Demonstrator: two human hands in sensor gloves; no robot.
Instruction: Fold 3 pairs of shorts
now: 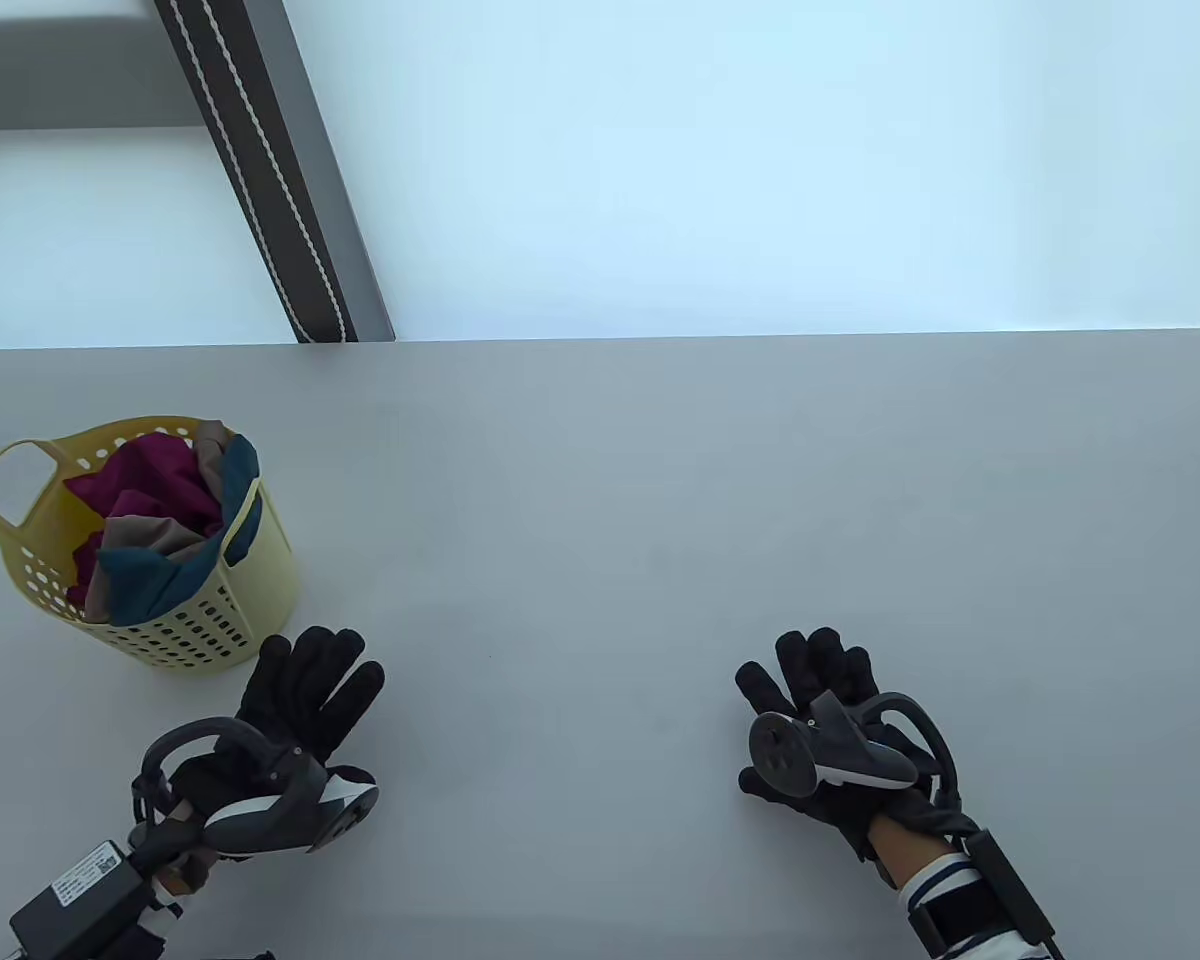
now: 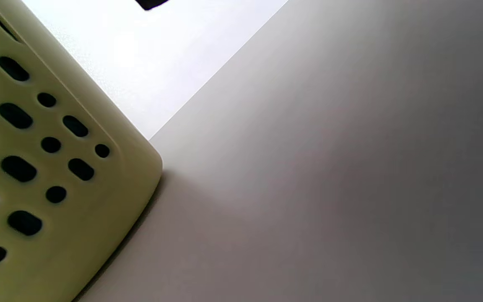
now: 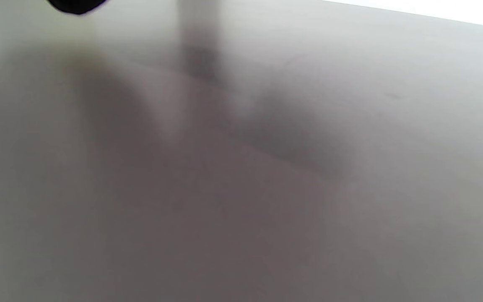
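Shorts (image 1: pixel 155 505) heaped in basket (image 1: pixel 215 620) far left on counter (image 1: pixel 600 500), left hand (image 1: pixel 295 715) and right hand (image 1: pixel 820 720) flat, grips wide, holding nothing

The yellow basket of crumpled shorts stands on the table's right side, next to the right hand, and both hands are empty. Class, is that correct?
Not quite. The table view shows the yellow basket on the table's left side, next to the left hand. The rest holds: crumpled shorts fill it, and both hands, including the right hand, are empty.
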